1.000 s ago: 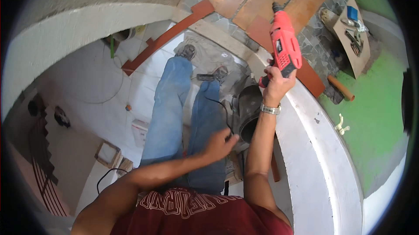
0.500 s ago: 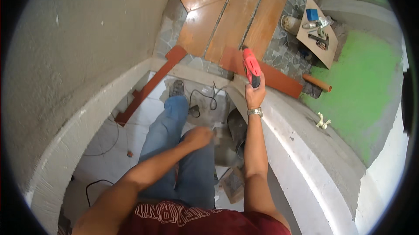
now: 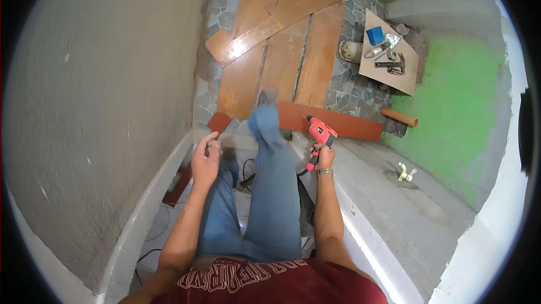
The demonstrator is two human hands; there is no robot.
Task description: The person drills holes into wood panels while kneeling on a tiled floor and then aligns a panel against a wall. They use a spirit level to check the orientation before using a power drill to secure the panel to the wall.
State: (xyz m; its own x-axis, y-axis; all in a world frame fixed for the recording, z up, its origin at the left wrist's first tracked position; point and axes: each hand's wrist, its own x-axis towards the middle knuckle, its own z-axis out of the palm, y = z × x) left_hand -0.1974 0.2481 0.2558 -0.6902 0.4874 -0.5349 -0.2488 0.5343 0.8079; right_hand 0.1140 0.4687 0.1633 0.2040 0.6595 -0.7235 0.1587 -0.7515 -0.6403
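Gripping the drill (image 3: 323, 132) by its handle, my right hand (image 3: 325, 158) wraps its fingers round it, just ahead of my watch (image 3: 324, 172). The drill's body is bright pinkish-red, with a dark patch on its side, black at the rear and a dark chuck at the nose, which points up and leftward. The handle's foot is red too. It sits over the grey ledge (image 3: 366, 163), its nose seen against the red-brown plank (image 3: 355, 125); I cannot tell whether they touch. My left hand (image 3: 204, 157), well apart, is loosely unfolded, fingers bent.
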